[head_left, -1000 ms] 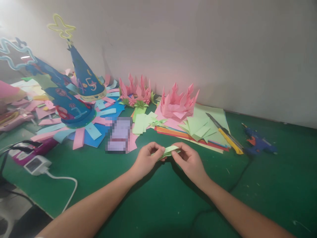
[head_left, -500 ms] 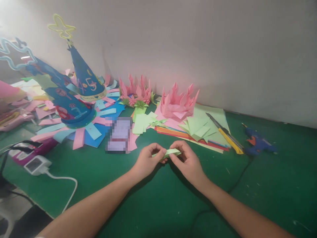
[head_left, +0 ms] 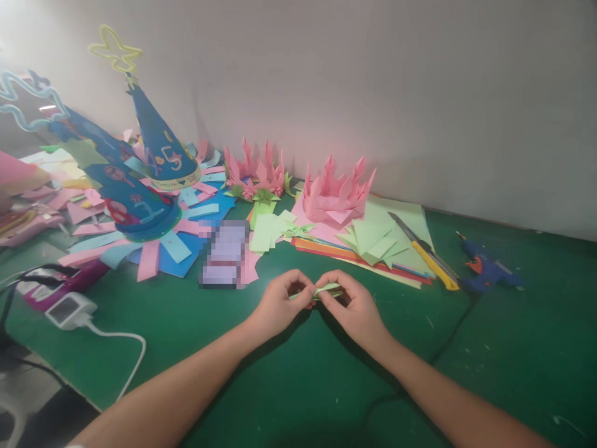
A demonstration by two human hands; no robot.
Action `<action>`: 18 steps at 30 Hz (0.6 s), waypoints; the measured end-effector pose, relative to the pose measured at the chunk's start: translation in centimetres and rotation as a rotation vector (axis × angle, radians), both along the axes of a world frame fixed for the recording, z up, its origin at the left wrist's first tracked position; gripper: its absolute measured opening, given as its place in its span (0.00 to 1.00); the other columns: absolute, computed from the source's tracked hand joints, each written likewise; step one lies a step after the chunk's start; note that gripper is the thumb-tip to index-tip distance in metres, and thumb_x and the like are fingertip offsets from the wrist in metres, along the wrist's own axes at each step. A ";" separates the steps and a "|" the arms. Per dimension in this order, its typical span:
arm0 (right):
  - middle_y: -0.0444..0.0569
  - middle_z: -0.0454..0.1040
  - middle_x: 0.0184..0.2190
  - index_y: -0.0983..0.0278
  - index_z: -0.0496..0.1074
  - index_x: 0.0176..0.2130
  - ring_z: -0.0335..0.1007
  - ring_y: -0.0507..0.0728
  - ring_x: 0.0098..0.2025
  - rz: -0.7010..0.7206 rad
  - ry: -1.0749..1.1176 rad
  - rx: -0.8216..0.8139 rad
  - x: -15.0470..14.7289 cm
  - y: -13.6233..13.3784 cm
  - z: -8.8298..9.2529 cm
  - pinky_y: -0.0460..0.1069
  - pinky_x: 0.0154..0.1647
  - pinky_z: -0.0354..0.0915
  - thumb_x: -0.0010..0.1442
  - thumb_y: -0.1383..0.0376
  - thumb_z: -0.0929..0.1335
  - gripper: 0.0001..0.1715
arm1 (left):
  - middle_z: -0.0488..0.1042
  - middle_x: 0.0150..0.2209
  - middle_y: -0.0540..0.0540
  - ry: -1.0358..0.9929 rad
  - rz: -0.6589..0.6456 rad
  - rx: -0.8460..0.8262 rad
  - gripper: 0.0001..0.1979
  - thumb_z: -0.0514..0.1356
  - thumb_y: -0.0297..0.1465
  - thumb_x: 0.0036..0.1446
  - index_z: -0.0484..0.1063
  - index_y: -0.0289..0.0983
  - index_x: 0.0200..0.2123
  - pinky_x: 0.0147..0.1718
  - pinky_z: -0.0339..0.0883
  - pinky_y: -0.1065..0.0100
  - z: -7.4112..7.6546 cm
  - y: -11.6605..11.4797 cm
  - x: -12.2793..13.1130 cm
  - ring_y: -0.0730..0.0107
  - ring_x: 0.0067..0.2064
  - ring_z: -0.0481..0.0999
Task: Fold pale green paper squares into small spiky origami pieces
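Observation:
Between my two hands is a small folded piece of light green paper (head_left: 329, 289), held just above the green table. My left hand (head_left: 282, 302) pinches its left end between thumb and fingers. My right hand (head_left: 349, 303) grips the other end, its thumb against the near side. The fingertips of both hands almost meet, and they hide much of the folds. Behind my hands, a pink folded-paper crown (head_left: 333, 196) stands on stacked coloured sheets, with several loose green paper pieces (head_left: 373, 241) in front of it.
A yellow utility knife (head_left: 433, 264) lies on the sheets' right edge, beside a blue glue gun (head_left: 489, 269) with its cord. Left are a blurred phone (head_left: 224, 255), a second pink crown (head_left: 256, 171), blue cone hats (head_left: 163, 140) and a white charger (head_left: 71, 311) with cable.
My fingertips have come closer together, and the green paper now shows less and looks more bent between them. The things on the table have stayed put.

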State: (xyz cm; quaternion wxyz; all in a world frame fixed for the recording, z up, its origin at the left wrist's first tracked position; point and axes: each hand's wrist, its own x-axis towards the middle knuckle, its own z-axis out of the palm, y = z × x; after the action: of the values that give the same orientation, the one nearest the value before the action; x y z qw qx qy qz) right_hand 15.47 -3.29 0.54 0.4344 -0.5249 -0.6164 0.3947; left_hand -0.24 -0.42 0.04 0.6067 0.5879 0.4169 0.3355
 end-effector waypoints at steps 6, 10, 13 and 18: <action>0.45 0.72 0.33 0.61 0.69 0.34 0.70 0.54 0.32 0.019 0.005 0.006 0.1 0.0 0.0 0.47 0.33 0.69 0.56 0.66 0.66 0.03 | 0.67 0.25 0.52 -0.058 -0.033 -0.044 0.11 0.56 0.38 0.56 0.65 0.36 0.30 0.29 0.66 0.72 0.1 0.0 0.0 0.75 0.28 0.70; 0.46 0.73 0.33 0.61 0.69 0.35 0.71 0.54 0.33 0.007 -0.006 -0.011 0.1 0.0 -0.1 0.48 0.34 0.69 0.56 0.65 0.66 0.03 | 0.68 0.23 0.52 -0.064 -0.015 -0.062 0.13 0.56 0.40 0.56 0.63 0.36 0.29 0.27 0.66 0.73 0.1 -0.1 0.1 0.75 0.26 0.70; 0.46 0.73 0.33 0.61 0.70 0.34 0.71 0.55 0.33 -0.001 -0.013 -0.019 0.1 0.1 -0.2 0.48 0.34 0.69 0.56 0.65 0.66 0.03 | 0.68 0.22 0.52 -0.040 0.004 -0.066 0.14 0.57 0.41 0.55 0.63 0.36 0.28 0.26 0.65 0.73 0.0 -0.1 0.2 0.75 0.24 0.70; 0.45 0.72 0.32 0.61 0.69 0.33 0.71 0.54 0.31 -0.011 -0.015 -0.023 0.0 0.0 -0.2 0.47 0.32 0.69 0.56 0.65 0.66 0.02 | 0.70 0.23 0.51 -0.011 0.022 -0.059 0.14 0.57 0.41 0.54 0.64 0.36 0.28 0.28 0.68 0.71 0.0 -0.1 0.2 0.73 0.26 0.72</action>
State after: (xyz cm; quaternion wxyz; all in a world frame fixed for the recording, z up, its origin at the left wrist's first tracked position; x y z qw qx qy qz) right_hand 15.50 -3.27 0.37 0.4259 -0.5360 -0.6123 0.3954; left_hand -0.01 -0.55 0.00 0.6223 0.5631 0.4298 0.3331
